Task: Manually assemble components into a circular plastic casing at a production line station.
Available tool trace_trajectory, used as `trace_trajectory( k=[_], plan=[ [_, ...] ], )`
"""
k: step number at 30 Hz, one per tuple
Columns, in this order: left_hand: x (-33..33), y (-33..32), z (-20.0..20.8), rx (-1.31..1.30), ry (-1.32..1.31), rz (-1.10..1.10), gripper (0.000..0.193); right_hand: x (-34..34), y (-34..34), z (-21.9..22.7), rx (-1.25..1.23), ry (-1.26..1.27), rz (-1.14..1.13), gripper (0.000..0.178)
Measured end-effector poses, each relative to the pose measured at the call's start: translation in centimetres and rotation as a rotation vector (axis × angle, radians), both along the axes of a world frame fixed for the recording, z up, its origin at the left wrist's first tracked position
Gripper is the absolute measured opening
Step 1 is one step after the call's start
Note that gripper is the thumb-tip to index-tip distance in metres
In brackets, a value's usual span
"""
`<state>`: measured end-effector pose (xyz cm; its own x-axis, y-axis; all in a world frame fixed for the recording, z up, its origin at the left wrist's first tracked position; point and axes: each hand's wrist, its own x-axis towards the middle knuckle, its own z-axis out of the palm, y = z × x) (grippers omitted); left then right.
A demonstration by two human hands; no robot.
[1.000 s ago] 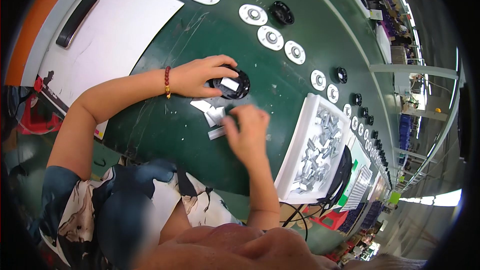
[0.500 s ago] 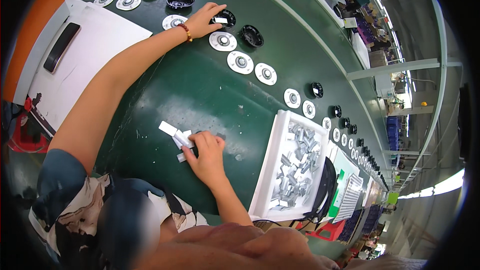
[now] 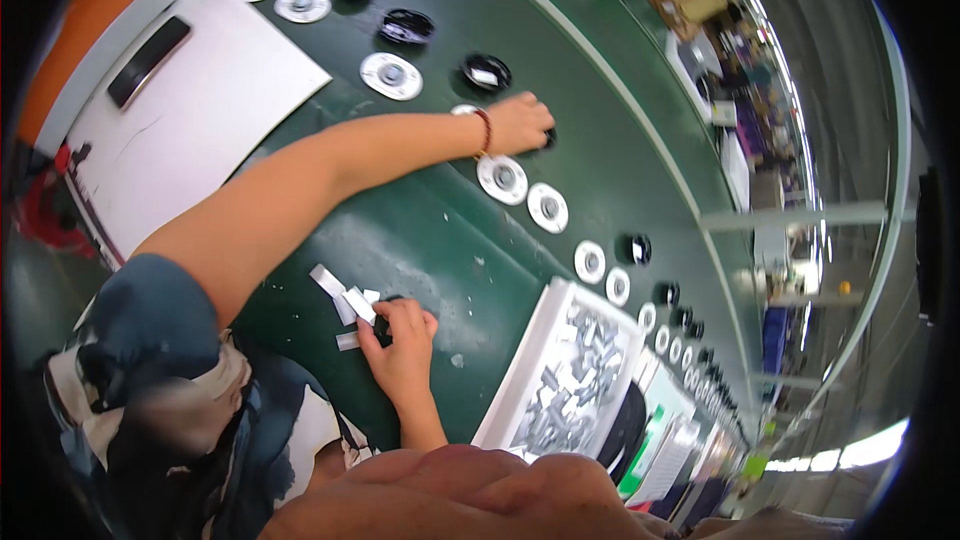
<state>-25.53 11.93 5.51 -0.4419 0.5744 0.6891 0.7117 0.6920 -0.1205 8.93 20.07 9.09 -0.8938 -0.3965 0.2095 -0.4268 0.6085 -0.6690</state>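
My left hand (image 3: 518, 125), with a beaded bracelet at the wrist, reaches over a round black dish (image 3: 550, 138) on the green work surface. Its fingers are bent downward, and whatever they hold is hidden. Just behind it sits another black dish (image 3: 486, 72) with a white piece inside. A white disc (image 3: 502, 180) with a grey hub lies beside the left wrist. Closer to me, my right hand (image 3: 402, 345) pinches a small white block (image 3: 359, 305) between thumb and fingers. More such blocks (image 3: 326, 281) lie loosely around it.
A white tray (image 3: 497, 377) full of small grey and white blocks stands to the right. Rows of white discs (image 3: 391, 76) and black dishes (image 3: 407, 26) run along the green belt (image 3: 590, 120). At left are a white board (image 3: 250, 80) and a dark oblong object (image 3: 149, 61).
My left hand has moved right, from the dish that shows a white piece to the neighbouring black dish. My right hand stays by the loose blocks. The whole view has shifted.
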Motion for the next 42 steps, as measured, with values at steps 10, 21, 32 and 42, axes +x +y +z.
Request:
trace_trajectory(
  k=[10, 21, 32, 42],
  plan=[
    [13.0, -10.1, 2.8, 0.011, -0.076, -0.465, 0.008, 1.4, 1.0, -0.1, 0.000, -0.114, -0.098, 0.021],
    [22.9, -20.2, 1.1, 0.168, -0.360, -0.246, 0.027, -2.2, 2.4, 2.5, -0.314, -0.313, -0.136, 0.017],
    [25.4, -16.6, 1.0, 0.382, -0.704, -0.265, 0.032, -8.3, -0.1, 4.0, 0.079, -0.030, -0.033, 0.021],
    [24.7, -17.4, 0.9, 0.355, -0.874, -0.447, 0.016, -9.5, -1.8, 3.3, 0.298, 0.077, 0.153, 0.023]
  ],
)
